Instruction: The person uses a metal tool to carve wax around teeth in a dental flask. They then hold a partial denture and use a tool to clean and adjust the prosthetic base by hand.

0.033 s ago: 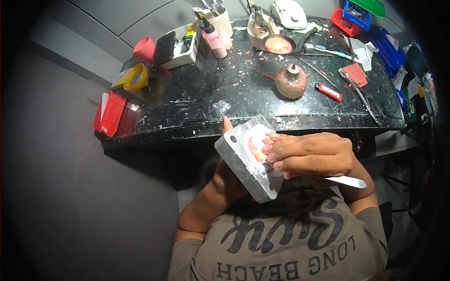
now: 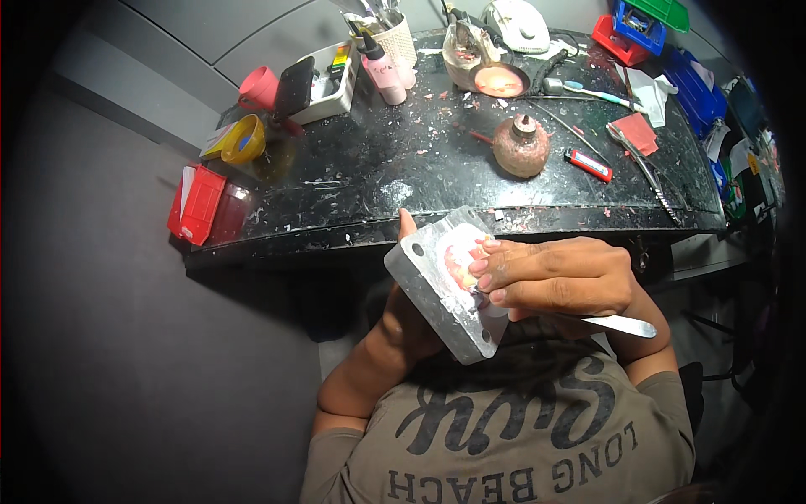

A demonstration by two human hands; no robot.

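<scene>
My left hand [image 2: 401, 312] holds a grey metal block [image 2: 437, 290] from behind, tilted up in front of my chest, with only the thumb tip showing above its top edge. Set into the block's face is white plaster with a pink denture piece [image 2: 460, 262]. My right hand [image 2: 562, 277] grips a thin metal hand tool [image 2: 617, 324]. Its fingers rest on the block's face, and the tool's working end is hidden under them at the pink piece. The handle sticks out to the right.
A black workbench [image 2: 403, 168], littered with chips, lies just beyond the block. On it stand a round brown pot [image 2: 520, 147], a red lighter [image 2: 588, 165], a bowl of pink material [image 2: 499, 80], a white tray [image 2: 327, 88], a yellow cup [image 2: 243, 139] and red bins [image 2: 197, 202].
</scene>
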